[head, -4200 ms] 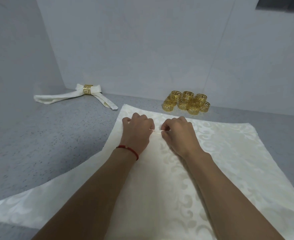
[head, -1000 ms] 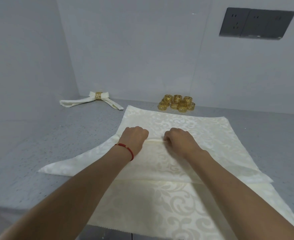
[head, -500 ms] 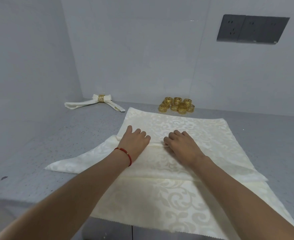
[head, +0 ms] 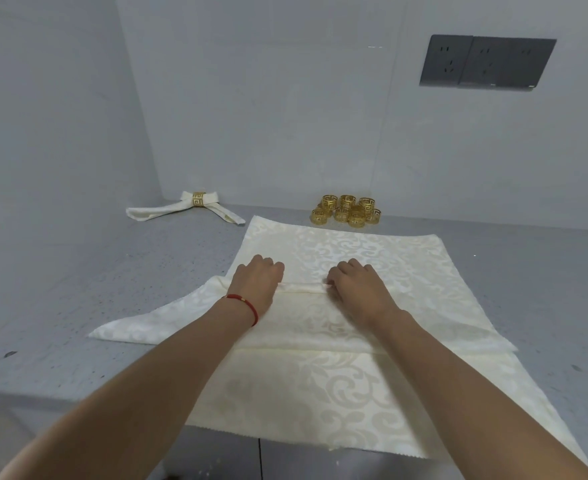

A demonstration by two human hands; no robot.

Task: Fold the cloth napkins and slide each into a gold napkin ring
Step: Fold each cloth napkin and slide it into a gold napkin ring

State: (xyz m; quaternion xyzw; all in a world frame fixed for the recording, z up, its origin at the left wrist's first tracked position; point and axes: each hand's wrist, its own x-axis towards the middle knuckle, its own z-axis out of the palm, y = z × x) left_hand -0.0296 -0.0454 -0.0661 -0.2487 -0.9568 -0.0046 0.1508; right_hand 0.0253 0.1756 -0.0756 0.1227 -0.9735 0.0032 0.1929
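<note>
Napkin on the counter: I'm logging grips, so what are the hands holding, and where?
Both the left hand and right hand pinch the napkin along its raised fold ridge.

The napkin (head: 341, 306) lies on the counter (head: 112, 292); behind it the rings (head: 349, 211), far left behind it the ringed napkin (head: 185, 209).

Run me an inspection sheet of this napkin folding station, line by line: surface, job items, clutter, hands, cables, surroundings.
Surface: grey speckled counter, small dark specks.
Job's things: cream napkin spread out, a pleat raised across its middle; finished napkin in a gold ring at far left; pile of gold rings by the wall.
Clutter: nothing seen.
Grippers: left hand and right hand both grip the pleat, fingers curled.
Cables: nothing seen.
Surroundings: pale walls, dark socket panel upper right.
</note>
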